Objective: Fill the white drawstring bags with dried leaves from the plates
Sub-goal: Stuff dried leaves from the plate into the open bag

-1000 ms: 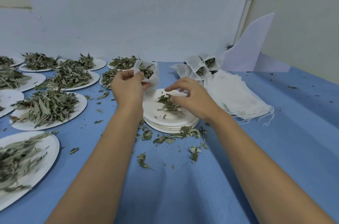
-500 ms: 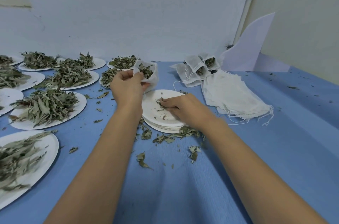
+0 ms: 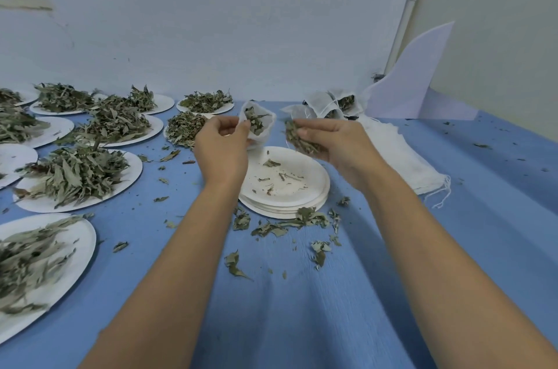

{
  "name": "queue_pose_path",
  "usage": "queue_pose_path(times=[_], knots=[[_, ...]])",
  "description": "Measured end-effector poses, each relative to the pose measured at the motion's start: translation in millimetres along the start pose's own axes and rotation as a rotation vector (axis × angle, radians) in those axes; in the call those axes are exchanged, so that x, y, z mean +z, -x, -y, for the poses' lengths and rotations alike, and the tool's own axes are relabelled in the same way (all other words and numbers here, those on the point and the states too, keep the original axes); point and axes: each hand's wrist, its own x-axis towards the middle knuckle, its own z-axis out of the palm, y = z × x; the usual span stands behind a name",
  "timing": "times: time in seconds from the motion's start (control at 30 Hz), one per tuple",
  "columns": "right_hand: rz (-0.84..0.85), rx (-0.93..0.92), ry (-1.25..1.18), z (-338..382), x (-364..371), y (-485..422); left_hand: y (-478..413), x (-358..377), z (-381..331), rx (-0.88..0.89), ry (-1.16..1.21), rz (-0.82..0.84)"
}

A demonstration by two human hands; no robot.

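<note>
both hands abv plate stack (image 3: 325, 186): left hand (image 3: 222, 146) pinches limp bag (image 3: 263, 128) by rim; right hand (image 3: 342, 143) clutches leaf clump (image 3: 297, 137), prob light + brittle, so hold loose.

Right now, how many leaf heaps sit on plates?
9 heaps: four in the back row, three in the next, one mid-left, one front-left. More may lie beyond the left edge.

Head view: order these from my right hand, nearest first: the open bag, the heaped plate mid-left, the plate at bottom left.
1. open bag, in the left hand, just left of the right hand gripping dried leaves
2. heaped plate, mid-left
3. bottom-left plate, frame corner
</note>
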Motion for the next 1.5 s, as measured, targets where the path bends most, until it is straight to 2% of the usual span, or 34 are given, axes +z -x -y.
queue_pose_path(times=[0.07, 0.17, 0.23, 0.33, 0.4, 0.5, 0.77, 0.83, 0.97, 1.13, 1.33, 1.5], knots=[[0.060, 0.004, -0.131, 9, -2, 1, 3, 2, 0, 0.016, -0.032, 0.050], [0.114, -0.015, -0.088, 14, 5, 3, 7, 4, -1, 0.061, -0.081, 0.124], [0.082, -0.026, 0.085, 15, 11, 3, 10, 5, -1, 0.085, -0.096, 0.157], [-0.058, -0.079, 0.499, 13, 15, 1, 12, 7, -2, 0.090, -0.093, 0.171], [-0.114, -0.106, 0.662, 11, 17, -1, 13, 9, -2, 0.085, -0.084, 0.198], [-0.146, -0.121, 0.795, 9, 19, -2, 17, 13, -2, 0.069, -0.042, 0.237], [-0.074, -0.200, 1.058, 12, 25, 4, 23, 20, 1, 0.016, 0.035, 0.275], [-0.115, -0.220, 1.042, 11, 25, 3, 25, 21, 1, 0.053, 0.006, 0.319], [-0.310, -0.196, 0.867, 9, 22, 2, 26, 21, -3, 0.090, 0.011, 0.502], [-0.351, -0.087, 0.549, 7, 23, 3, 22, 17, -4, 0.070, 0.010, 0.600], [-0.320, -0.075, 0.427, 3, 37, 4, 27, 21, 1, 0.114, -0.015, 0.572], [-0.274, 0.054, 0.250, 11, 45, 5, 25, 20, 3, 0.145, 0.001, 0.483]])
